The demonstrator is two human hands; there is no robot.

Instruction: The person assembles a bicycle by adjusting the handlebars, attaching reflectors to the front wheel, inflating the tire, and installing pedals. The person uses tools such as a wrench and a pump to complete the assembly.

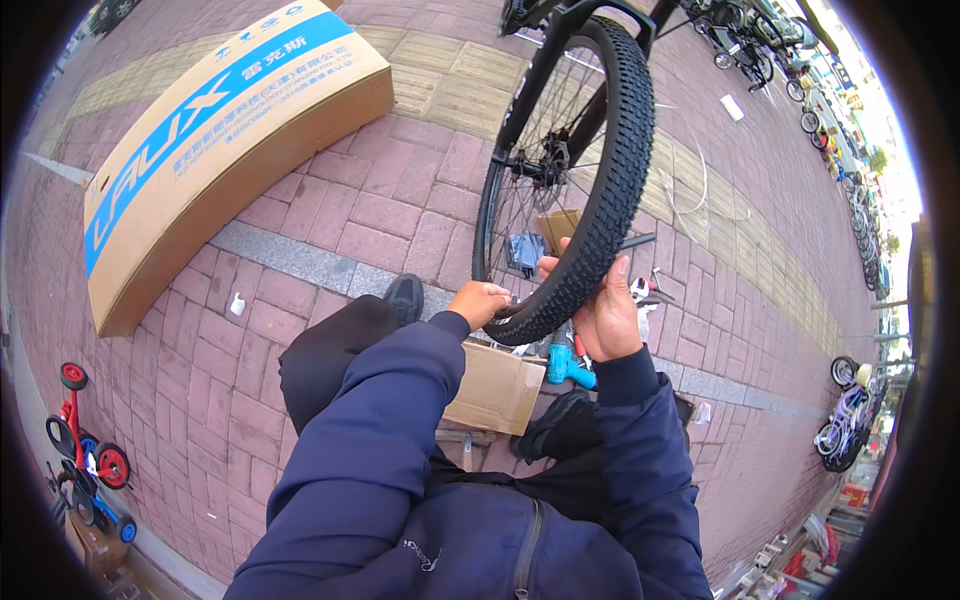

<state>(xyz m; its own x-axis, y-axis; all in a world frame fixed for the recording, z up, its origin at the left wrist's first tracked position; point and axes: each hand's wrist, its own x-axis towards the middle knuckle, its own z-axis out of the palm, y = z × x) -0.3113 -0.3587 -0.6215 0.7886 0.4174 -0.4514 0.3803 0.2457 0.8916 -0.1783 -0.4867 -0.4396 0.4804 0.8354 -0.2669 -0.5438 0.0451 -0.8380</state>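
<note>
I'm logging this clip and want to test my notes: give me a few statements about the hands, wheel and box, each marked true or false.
1. Both hands touch the wheel. True.
2. The left hand holds a drill. False: it is on the tyre's bottom.
3. The right hand grips the tyre's lower right. True.
4. The big box stands upright. False: it lies flat on the paving.
5. The tyre is smooth. False: it is knobby.

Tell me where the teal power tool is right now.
In the head view, the teal power tool lies on the brick paving low and right of centre, just under the right hand and the bike tyre, beside the small cardboard box.
</note>
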